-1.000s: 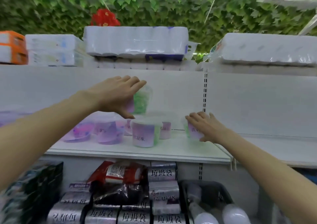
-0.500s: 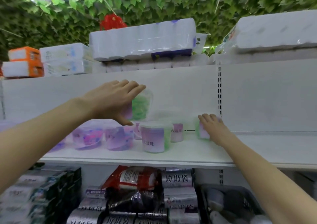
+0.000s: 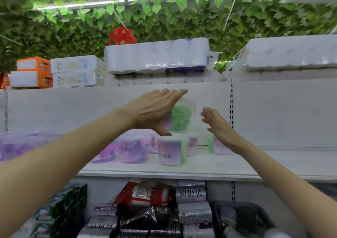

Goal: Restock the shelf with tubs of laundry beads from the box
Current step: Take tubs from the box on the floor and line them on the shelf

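Note:
My left hand point(image 3: 155, 111) grips a clear tub of green laundry beads point(image 3: 182, 116) from its left side and holds it just above a white-lidded tub point(image 3: 171, 151) on the white shelf point(image 3: 182, 170). My right hand point(image 3: 218, 124) hovers with relaxed fingers to the right of the held tub and holds nothing. Below it stands another tub point(image 3: 219, 147) near the shelf's back. Several tubs of purple beads point(image 3: 130, 151) stand to the left. The box is out of view.
Packs of toilet rolls point(image 3: 156, 56) and tissue packs point(image 3: 76, 71) lie on the top shelf. Rolls of bin bags point(image 3: 191, 194) and a dark basket point(image 3: 242, 217) fill the shelf below. The right part of the white shelf point(image 3: 291, 163) is bare.
My right hand has let go of the tub at the back right and risen toward the held tub. My left hand has kept the green tub above the lidded one.

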A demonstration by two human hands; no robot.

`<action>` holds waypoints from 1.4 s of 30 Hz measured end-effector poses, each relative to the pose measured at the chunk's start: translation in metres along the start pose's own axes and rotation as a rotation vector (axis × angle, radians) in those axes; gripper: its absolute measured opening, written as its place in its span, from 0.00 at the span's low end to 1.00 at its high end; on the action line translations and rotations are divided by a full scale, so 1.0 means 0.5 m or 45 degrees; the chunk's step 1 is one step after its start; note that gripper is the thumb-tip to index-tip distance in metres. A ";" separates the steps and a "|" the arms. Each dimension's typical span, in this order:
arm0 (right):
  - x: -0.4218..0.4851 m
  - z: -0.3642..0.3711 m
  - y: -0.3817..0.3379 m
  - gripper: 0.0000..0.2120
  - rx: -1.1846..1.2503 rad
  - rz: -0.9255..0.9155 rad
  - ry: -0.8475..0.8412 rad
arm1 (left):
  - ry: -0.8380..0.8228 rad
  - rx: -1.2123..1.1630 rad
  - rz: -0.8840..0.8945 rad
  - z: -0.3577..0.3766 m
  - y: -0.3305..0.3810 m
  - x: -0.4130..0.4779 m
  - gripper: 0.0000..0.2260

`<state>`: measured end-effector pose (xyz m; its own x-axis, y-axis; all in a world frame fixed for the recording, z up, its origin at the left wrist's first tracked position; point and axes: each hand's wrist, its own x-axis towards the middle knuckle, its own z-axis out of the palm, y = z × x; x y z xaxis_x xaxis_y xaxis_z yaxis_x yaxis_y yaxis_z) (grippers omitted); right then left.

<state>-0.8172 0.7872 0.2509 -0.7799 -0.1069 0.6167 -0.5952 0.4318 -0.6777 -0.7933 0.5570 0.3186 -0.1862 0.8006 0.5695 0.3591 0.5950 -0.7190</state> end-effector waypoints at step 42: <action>-0.105 -0.027 0.108 0.34 -0.720 0.533 0.127 | -0.528 -0.076 -0.320 0.039 -0.041 -0.350 0.39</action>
<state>-0.8060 0.8281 0.1872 -0.8835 0.2409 0.4018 -0.0361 0.8202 -0.5710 -0.7860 0.4059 0.2259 -0.6181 0.6004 0.5074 0.3058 0.7783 -0.5484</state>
